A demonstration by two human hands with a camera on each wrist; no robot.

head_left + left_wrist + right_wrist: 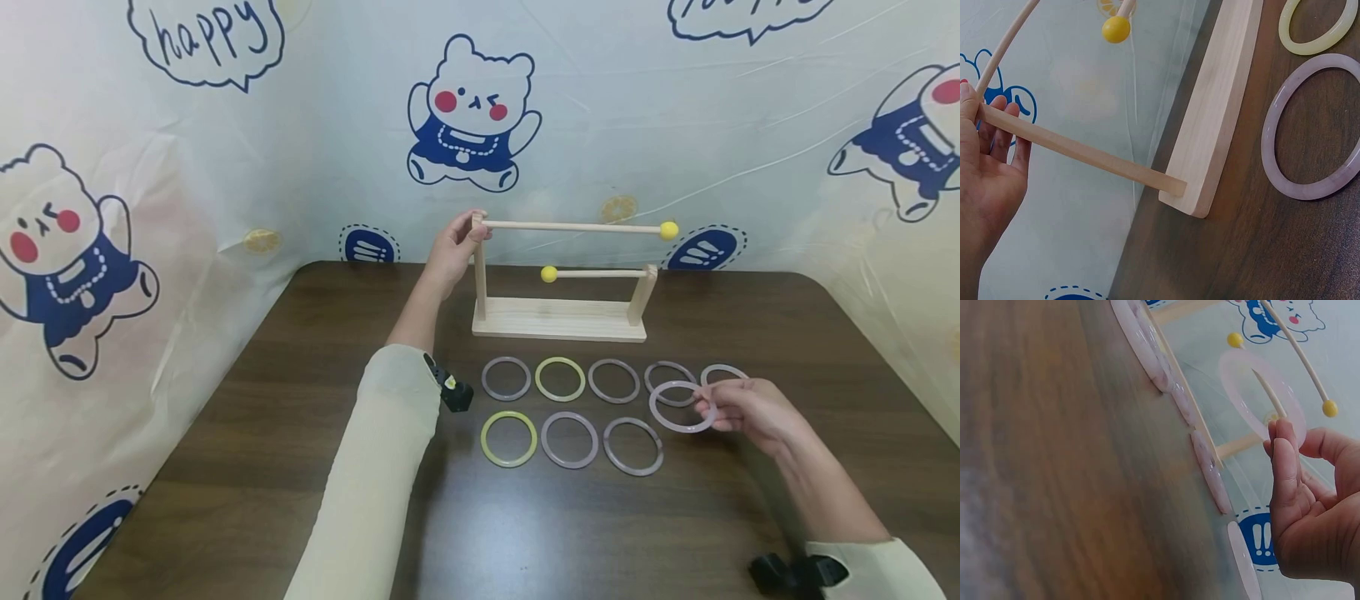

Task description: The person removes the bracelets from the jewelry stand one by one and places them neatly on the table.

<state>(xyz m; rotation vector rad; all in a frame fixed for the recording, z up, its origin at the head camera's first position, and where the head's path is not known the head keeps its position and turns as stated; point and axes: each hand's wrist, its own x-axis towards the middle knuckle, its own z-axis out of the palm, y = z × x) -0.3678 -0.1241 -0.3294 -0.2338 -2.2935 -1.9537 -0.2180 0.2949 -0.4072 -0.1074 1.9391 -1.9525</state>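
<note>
A pale wooden stand [558, 321] is near the table's far edge, with two upright posts and two horizontal rods. The upper rod [573, 227] ends in a yellow ball [669, 231] at the right; the lower rod [600, 273] points left with its own yellow ball [549, 274]. My left hand [452, 252] grips the top of the left post [1085, 145], thumb at the joint with the upper rod. Between thumb and fingertips, my right hand [757, 412] pinches a pale lilac bangle [654, 407]. It is held above the table, overlapping another bangle [667, 364] in the head view.
Several lilac and yellow-green bangles lie flat in two rows before the stand, including a yellow-green bangle [484, 439] and a lilac bangle [545, 440]. The brown table [262, 467] meets a printed curtain [315, 150] behind and at the sides.
</note>
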